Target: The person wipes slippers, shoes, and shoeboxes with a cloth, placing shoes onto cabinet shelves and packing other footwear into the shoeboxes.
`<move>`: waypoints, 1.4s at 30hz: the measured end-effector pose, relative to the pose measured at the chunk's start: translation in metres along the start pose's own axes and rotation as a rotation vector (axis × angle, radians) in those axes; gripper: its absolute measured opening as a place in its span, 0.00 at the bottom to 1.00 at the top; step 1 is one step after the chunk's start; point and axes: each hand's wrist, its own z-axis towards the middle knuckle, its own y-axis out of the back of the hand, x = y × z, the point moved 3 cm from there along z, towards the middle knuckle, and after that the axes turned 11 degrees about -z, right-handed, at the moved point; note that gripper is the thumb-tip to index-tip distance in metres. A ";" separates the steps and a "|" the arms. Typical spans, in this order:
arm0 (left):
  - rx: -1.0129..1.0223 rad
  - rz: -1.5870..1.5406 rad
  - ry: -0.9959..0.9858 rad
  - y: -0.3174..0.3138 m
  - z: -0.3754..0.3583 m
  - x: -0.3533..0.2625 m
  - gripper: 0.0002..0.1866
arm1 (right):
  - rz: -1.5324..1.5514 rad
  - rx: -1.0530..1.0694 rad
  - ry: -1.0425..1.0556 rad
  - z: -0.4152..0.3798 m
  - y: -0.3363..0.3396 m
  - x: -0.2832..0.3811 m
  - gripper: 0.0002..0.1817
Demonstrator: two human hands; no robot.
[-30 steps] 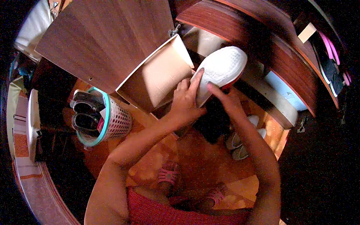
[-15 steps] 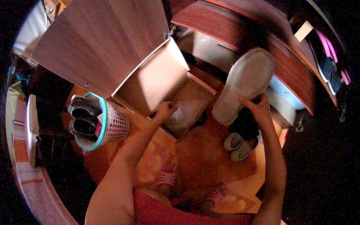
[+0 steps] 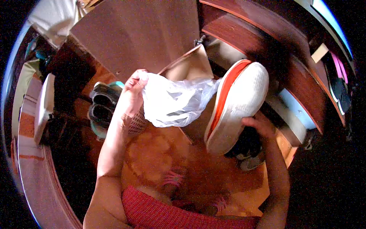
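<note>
The left hand (image 3: pixel 131 93) has its fingers pinched shut on a white plastic bag (image 3: pixel 173 101), while the right hand (image 3: pixel 259 128) fingers curl around a white-soled shoe (image 3: pixel 236 105) just beside it

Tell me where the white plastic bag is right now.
The plastic bag hangs in the upper middle of the head view, gripped by the left hand, with its far end touching the orange-and-white shoe held in the right hand.
</note>
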 end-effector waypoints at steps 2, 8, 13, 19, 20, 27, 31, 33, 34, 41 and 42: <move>-0.058 -0.019 -0.063 -0.002 -0.013 -0.014 0.06 | 0.214 0.044 0.083 -0.009 -0.023 0.037 0.34; -0.118 0.218 -0.132 0.009 -0.043 -0.030 0.05 | 0.828 0.464 0.172 0.025 -0.081 0.061 0.34; -0.221 0.374 -0.195 0.017 -0.076 -0.056 0.05 | 0.830 0.604 0.131 0.052 -0.103 0.056 0.33; -0.385 0.499 -0.282 0.016 -0.103 -0.067 0.05 | 0.790 0.738 0.082 0.066 -0.107 0.040 0.32; -0.383 0.500 -0.284 0.012 -0.103 -0.065 0.05 | 0.791 0.763 0.067 0.067 -0.111 0.038 0.32; -0.276 0.339 -0.373 -0.004 -0.113 -0.060 0.05 | 0.685 0.833 0.079 0.074 -0.127 0.015 0.32; -0.243 0.164 -0.405 0.019 -0.121 -0.077 0.05 | 0.420 0.762 0.273 0.096 -0.148 0.007 0.35; -0.256 0.090 -0.348 0.028 -0.119 -0.068 0.05 | 0.493 0.811 0.247 0.087 -0.157 0.025 0.36; -0.229 0.080 -0.328 0.030 -0.118 -0.065 0.05 | 0.669 0.770 0.069 0.075 -0.166 0.027 0.36; -0.478 0.383 -0.238 0.046 -0.124 -0.070 0.05 | 0.519 0.897 0.217 0.071 -0.123 0.056 0.31; -0.532 0.547 -0.192 0.047 -0.125 -0.066 0.07 | 0.448 0.924 0.285 0.073 -0.113 0.055 0.31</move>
